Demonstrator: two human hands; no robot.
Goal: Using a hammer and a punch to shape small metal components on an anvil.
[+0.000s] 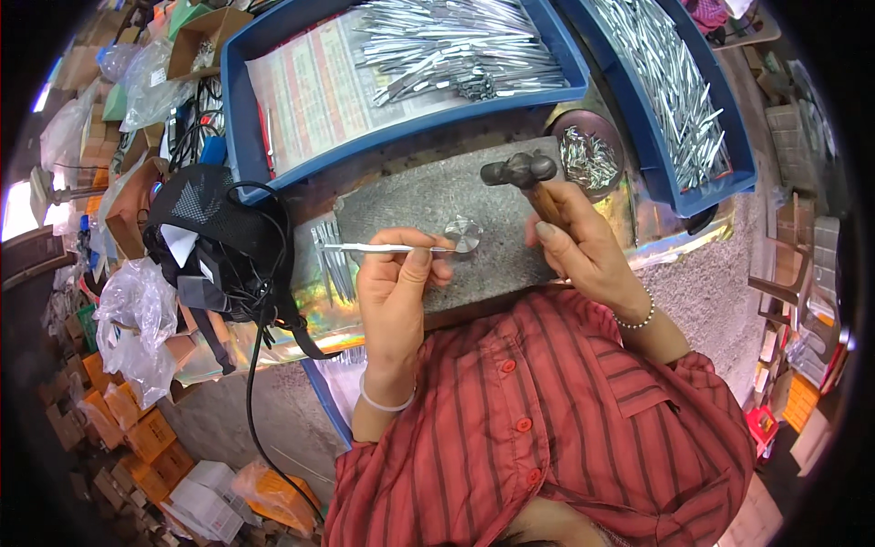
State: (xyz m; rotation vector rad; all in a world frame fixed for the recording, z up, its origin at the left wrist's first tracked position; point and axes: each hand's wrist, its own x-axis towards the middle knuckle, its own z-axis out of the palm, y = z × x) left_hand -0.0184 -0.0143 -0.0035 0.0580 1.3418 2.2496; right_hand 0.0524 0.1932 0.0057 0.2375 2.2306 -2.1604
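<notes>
My left hand [394, 290] pinches a slim silver metal strip [383, 247], held level with one end pointing left. The strip's right end reaches a small shiny round metal disc [465, 235] on a grey stone-like block [401, 205]. In my right hand [588, 246] is a ball-peen hammer, gripped by its wooden handle close to the dark head [519, 170]. The hammer head hangs above the block, apart from the strip. Left of the block lie several similar slim metal pieces [335, 264].
Beyond the block stands a blue tray [410, 118] with paper and many metal strips; a second blue tray [670, 191] sits at the right. A round dish [612, 132] holds small metal parts. On the left are a black mesh bag [200, 219] and a hanging cable [250, 401].
</notes>
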